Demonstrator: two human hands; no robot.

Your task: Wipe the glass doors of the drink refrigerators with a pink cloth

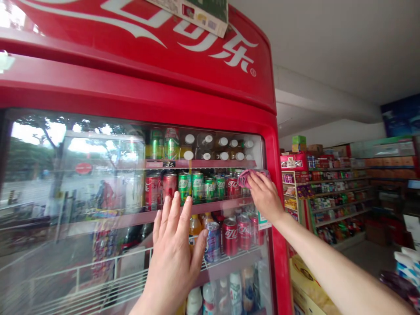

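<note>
A red drinks fridge (164, 94) with a glass door fills most of the view. My right hand (264, 192) presses a crumpled pinkish-purple cloth (246, 178) against the glass, near the right edge of the door. My left hand (175, 249) is held up before the glass, fingers stretched and nothing in it; I cannot tell whether it touches the pane. Behind the glass are green cans (197, 186), red cans (230, 236), a blue can (213, 243) and bottles with white caps (223, 141). A small white-and-green sticker (263, 222) shows just below my right hand.
A cardboard box (206, 22) hangs over the fridge's top edge. To the right stand shop shelves (341, 192) full of packaged goods and a yellow carton (310, 284) on the near side. Trees and a street reflect in the left part of the glass.
</note>
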